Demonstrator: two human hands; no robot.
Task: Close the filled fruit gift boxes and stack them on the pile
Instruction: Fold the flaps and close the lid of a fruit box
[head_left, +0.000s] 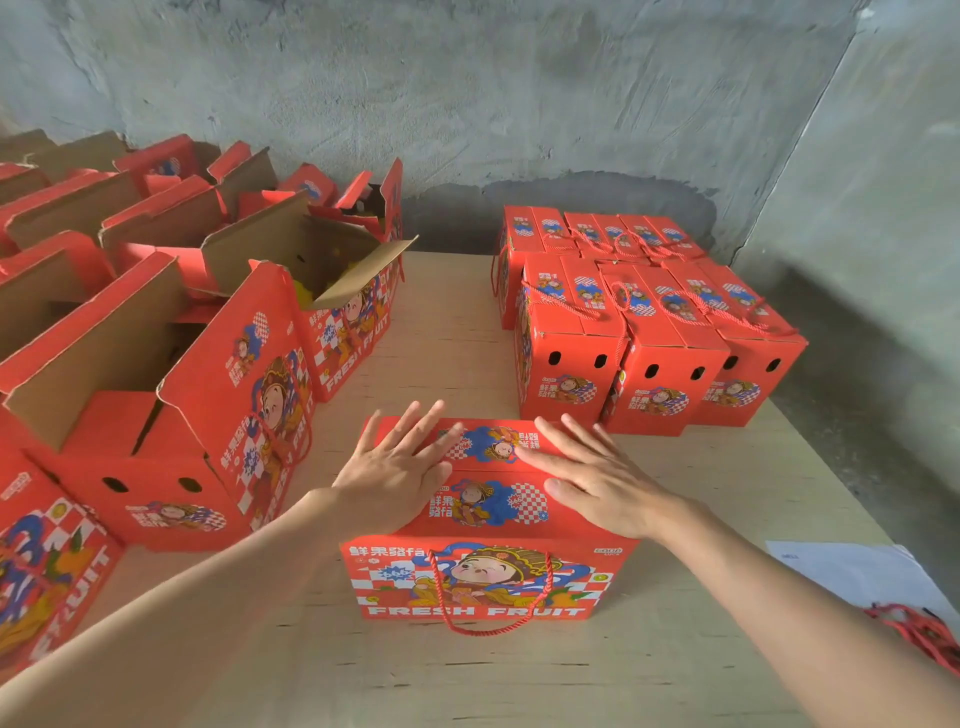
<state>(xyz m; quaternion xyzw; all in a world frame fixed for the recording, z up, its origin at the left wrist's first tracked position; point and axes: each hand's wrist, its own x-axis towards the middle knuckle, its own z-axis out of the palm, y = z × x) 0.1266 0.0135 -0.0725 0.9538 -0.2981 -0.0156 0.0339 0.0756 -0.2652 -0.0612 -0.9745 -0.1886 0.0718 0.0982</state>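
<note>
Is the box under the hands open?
No, the box is closed on top, and the left hand and right hand press flat on it.

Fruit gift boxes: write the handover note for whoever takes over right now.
Left hand: open, flat on top of the closed box.
Right hand: open, flat on the same top.
The box stands near the front of the table, flaps down.
Pile of closed boxes: far right of the table.
Done: this box looks closed.
Left: move it to the pile, then deal with the open boxes on the left, flaps still up.
</note>
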